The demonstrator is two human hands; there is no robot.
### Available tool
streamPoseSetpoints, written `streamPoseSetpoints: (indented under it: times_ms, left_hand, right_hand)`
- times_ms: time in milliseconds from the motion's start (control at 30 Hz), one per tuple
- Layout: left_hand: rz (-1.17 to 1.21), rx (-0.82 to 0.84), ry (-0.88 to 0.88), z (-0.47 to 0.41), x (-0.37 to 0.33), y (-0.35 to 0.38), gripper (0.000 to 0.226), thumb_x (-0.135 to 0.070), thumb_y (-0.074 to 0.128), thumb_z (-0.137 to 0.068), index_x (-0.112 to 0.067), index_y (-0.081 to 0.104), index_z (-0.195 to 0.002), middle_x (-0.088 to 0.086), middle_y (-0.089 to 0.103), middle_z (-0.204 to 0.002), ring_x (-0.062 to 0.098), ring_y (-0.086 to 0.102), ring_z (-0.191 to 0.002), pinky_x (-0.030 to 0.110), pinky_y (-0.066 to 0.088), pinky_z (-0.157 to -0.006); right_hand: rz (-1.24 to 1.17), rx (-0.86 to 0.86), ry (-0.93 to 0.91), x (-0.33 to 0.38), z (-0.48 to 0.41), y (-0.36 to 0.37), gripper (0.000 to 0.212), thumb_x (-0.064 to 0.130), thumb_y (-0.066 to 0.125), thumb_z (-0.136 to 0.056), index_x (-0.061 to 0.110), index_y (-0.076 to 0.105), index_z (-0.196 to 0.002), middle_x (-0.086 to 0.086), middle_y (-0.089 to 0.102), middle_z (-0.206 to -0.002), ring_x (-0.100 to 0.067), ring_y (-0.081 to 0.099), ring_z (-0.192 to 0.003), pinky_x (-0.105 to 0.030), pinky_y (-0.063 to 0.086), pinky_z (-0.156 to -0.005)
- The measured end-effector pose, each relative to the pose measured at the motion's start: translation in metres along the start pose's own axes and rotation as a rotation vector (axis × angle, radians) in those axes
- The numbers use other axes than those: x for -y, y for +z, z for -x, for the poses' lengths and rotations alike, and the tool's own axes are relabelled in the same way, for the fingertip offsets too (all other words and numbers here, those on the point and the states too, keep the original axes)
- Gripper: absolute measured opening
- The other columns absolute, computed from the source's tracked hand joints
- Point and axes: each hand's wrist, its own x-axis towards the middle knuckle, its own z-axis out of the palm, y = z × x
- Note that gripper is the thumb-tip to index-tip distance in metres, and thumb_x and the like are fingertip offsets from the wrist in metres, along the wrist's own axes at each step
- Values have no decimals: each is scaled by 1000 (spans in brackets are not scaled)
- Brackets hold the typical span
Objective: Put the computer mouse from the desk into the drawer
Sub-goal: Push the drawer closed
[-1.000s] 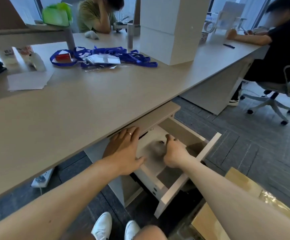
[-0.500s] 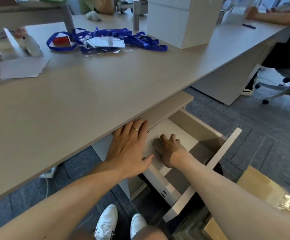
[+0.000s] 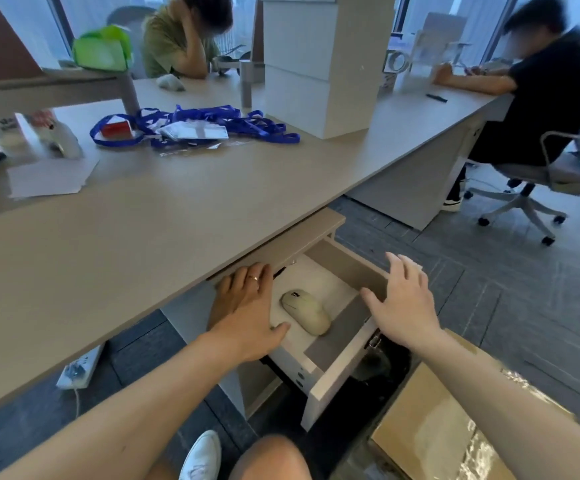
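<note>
We note the cream computer mouse (image 3: 305, 311) lying on the white floor of the open drawer (image 3: 330, 382) under the desk (image 3: 115, 251), touched by neither hand. Our left hand (image 3: 247, 317) lies flat on the drawer's left edge, ring showing, fingers spread. Our right hand (image 3: 404, 303) hovers over the drawer's right wall, fingers splayed, empty. A cardboard box (image 3: 427, 431) sits lower right.
</note>
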Motion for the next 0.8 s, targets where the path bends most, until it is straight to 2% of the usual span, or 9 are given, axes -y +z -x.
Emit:
streamPoseSetpoints:
  times_ms: [67, 100, 200, 300, 367, 433, 500, 700, 800]
  left_hand:
    - [10, 9, -21, 6, -6, -2, 102, -71, 44, -80, -13, 10, -156, 8, 20, -161, 27, 21, -140, 44, 22, -111]
    - [10, 17, -31, 9, -7, -2, 102, -71, 43, -80, -13, 10, -156, 8, 19, -162, 27, 21, -141, 44, 22, -111]
    - [30, 37, -50, 13, -9, -6, 100, -72, 40, -82, -13, 8, -157, 7, 15, -163, 26, 17, -143, 44, 21, -112]
    - [64, 37, -61, 14, -7, -9, 98, -73, 37, -83, -14, 11, -156, 6, 17, -163, 26, 18, -142, 43, 21, -112]
    - [71, 36, -75, 13, -8, -10, 99, -77, 31, -82, -14, 13, -156, 6, 18, -162, 26, 19, -142, 43, 22, -112]
    - [73, 24, -85, 12, -8, -12, 103, -82, 25, -79, -14, 16, -156, 6, 20, -161, 26, 20, -140, 43, 22, -111]
    - [90, 9, -90, 12, -9, -14, 109, -88, 19, -75, -15, 20, -155, 5, 23, -160, 25, 21, -139, 43, 22, -110]
    - [111, -14, -64, 12, -6, -18, 122, -99, 19, -63, -17, 24, -154, 4, 27, -158, 24, 23, -139, 42, 21, -112]
    - [75, -54, -31, 10, -1, -12, 113, -93, 29, -68, -16, 28, -151, 4, 32, -154, 24, 28, -134, 41, 26, -109]
  right_hand:
    - [-263, 34, 245, -15, 13, 2, 95, 46, 59, -93, 15, 1, -162, -7, 10, -168, -33, 13, -152, -51, 25, -118]
    - [-421, 74, 381, -18, 18, 4, 95, 45, 58, -94, 16, -3, -162, -7, 12, -167, -35, 20, -150, -51, 30, -117]
    - [-803, 230, 627, -13, 31, 17, 71, 43, 49, -100, 28, 12, -159, 0, 46, -138, -34, 52, -122, -56, 52, -97]
    - [-981, 287, 675, 3, 35, 27, 46, 38, 37, -104, 34, 30, -149, -2, 51, -131, -34, 56, -113, -59, 61, -74]
    - [-1027, 282, 674, 11, 33, 29, 40, 35, 35, -105, 36, 33, -145, -2, 48, -136, -33, 54, -111, -61, 60, -70]
    - [-1071, 292, 660, 17, 28, 30, 32, 33, 36, -105, 36, 36, -137, -3, 51, -125, -28, 54, -98, -64, 59, -72]
    - [-1096, 301, 656, 23, 21, 35, 34, 30, 36, -106, 32, 35, -140, 2, 50, -113, -24, 52, -92, -65, 58, -75]
    - [-1086, 280, 644, 57, 0, 53, 46, 30, 39, -105, 32, 30, -150, -6, 46, -137, -31, 47, -106, -64, 59, -70]
    - [-1085, 285, 635, 75, -11, 61, 53, 33, 41, -104, 37, 25, -154, -6, 44, -148, -35, 49, -116, -55, 62, -60]
